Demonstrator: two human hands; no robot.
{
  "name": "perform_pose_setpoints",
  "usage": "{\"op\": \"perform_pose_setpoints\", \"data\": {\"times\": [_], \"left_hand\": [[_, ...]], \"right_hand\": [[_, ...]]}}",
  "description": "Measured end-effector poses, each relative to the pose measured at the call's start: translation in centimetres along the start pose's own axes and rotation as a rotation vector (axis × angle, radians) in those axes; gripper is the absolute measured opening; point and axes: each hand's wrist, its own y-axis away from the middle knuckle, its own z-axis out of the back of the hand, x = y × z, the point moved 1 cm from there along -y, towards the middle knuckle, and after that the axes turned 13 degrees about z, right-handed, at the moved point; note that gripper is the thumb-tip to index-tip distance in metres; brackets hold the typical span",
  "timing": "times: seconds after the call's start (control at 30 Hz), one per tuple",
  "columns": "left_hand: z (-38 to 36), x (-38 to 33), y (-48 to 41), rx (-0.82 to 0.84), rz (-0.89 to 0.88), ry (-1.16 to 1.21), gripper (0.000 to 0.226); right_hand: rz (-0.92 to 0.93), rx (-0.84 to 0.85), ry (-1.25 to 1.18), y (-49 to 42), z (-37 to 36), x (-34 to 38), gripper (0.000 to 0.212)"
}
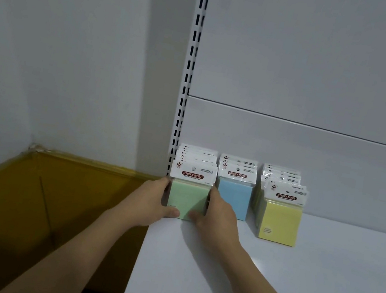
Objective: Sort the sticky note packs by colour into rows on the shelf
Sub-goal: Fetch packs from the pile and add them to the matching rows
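Stands at the far left end of the shelf [265, 286], hard by the slotted upright [185, 94], so could slip off that edge toward the cardboard box [23, 207] below if pushed leftward. Clasped from both sides: left hand [150, 198] curled round the left edge of the front green pack [188, 200], thumb on its face; right hand [219, 214] likewise on the right edge. With too hard a squeeze, could buckle the thin wrapper or tip the upright packs behind. With the right knuckles so near, could also nudge the blue row [233, 196]. Looks pale green, square, film-wrapped, topped by a white header card reading STICKY NOTE. Further right, beyond the blue, the yellow row [279, 222], front pack set slightly off from those behind.
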Motion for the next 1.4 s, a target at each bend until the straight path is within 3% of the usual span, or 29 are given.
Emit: {"op": "perform_pose_setpoints", "data": {"times": [0.3,0.53,0.73,1.03,1.4], "left_hand": [[-1.1,-0.1,-0.8,-0.142,0.015,-0.04,0.058],[-0.9,-0.4,-0.7,-0.103,0.005,-0.025,0.059],[-0.5,-0.8,0.1,-0.087,-0.006,0.035,0.047],[0.8,-2.3,0.8,-0.156,-0.004,0.066,0.047],[0.4,-3.0,1.1,-0.162,0.055,0.138,0.038]], "right_hand": [[-0.023,-0.012,0.152,-0.9,-0.2,0.6,0.04],[-0.018,-0.023,0.128,-0.9,0.0,0.6,0.044],[0.033,-0.044,0.07,-1.0,0.8,0.3,0.051],[0.045,-0.076,0.031,-1.2,1.8,0.0,0.022],[0.025,-0.087,0.019,-1.6,1.8,-0.4,0.025]]}}
